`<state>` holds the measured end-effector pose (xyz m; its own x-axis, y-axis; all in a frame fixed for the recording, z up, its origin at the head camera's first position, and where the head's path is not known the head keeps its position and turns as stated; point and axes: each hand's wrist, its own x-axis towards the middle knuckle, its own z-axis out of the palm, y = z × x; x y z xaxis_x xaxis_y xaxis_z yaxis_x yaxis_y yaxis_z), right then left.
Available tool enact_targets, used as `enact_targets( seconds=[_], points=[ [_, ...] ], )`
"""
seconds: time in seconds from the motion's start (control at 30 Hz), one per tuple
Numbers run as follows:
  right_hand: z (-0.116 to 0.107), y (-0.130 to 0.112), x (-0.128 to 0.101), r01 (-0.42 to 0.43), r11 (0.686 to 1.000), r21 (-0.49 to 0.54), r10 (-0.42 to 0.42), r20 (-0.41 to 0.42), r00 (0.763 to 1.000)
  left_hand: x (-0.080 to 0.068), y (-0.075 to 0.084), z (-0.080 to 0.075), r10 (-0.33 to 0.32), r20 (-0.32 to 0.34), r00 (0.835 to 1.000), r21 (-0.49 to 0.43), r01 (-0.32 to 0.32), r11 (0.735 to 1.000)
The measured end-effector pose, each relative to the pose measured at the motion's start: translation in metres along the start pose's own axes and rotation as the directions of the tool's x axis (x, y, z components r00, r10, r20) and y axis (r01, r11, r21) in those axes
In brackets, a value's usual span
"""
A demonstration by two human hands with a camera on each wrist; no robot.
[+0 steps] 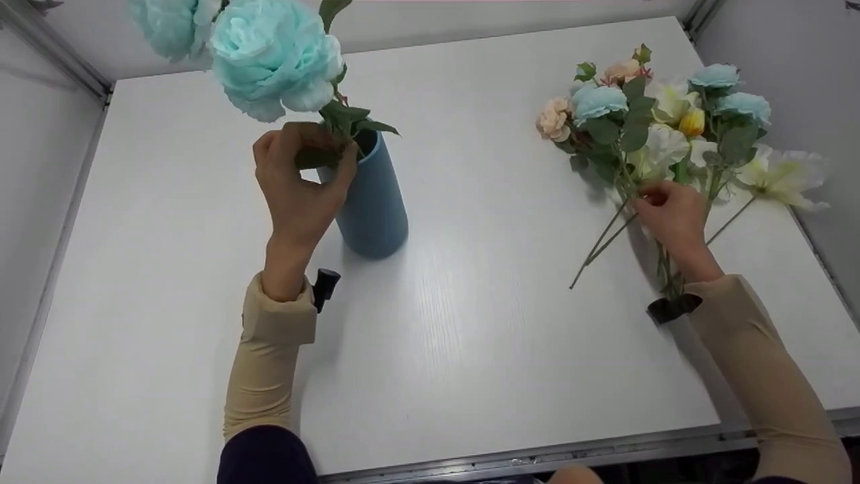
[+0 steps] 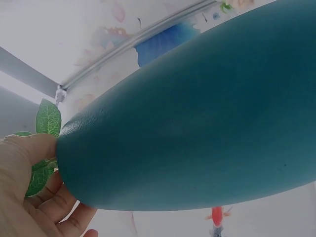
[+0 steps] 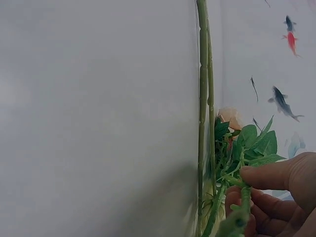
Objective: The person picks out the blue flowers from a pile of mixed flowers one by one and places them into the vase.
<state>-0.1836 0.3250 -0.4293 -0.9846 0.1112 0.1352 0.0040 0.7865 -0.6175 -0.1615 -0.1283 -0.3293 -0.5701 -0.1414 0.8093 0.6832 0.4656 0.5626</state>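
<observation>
A tall blue vase [image 1: 375, 208] stands upright on the white table, left of centre. My left hand [image 1: 302, 171] is at its mouth and pinches the leafy stem of large light-blue peonies [image 1: 275, 60], whose heads hang above the vase's left side. In the left wrist view, green leaves [image 2: 48, 118] show behind the thumb, beside the vase wall [image 2: 187, 118]. On the right, my right hand [image 1: 675, 212] pinches a green flower stem [image 3: 245, 197] between thumb and fingers. I cannot tell which bloom that stem carries.
Around the right hand lie several artificial flowers: peach roses [image 1: 554, 119], smaller blue blooms [image 1: 598, 102], a yellow bud [image 1: 692, 123] and a white lily [image 1: 783, 176]. Two bare stems [image 1: 594, 249] point toward the table's front. Walls border the table [image 1: 470, 323] left, back and right.
</observation>
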Motion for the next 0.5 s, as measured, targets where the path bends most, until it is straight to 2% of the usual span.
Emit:
enact_targets(
  seconds=[0.3, 0.5],
  points=[
    [-0.0017, 0.0008, -0.0005, 0.02, 1.0, 0.009, -0.02, 0.009, 1.0, -0.0037, 0.0046, -0.0004, -0.009, 0.019, 1.0, 0.124, 0.007, 0.992],
    [-0.001, 0.0026, 0.0008, 0.051, 0.999, -0.011, -0.051, -0.011, 0.999, -0.0052, 0.0056, -0.0025, -0.026, 0.032, 0.999, 0.129, 0.022, 0.991]
  ],
)
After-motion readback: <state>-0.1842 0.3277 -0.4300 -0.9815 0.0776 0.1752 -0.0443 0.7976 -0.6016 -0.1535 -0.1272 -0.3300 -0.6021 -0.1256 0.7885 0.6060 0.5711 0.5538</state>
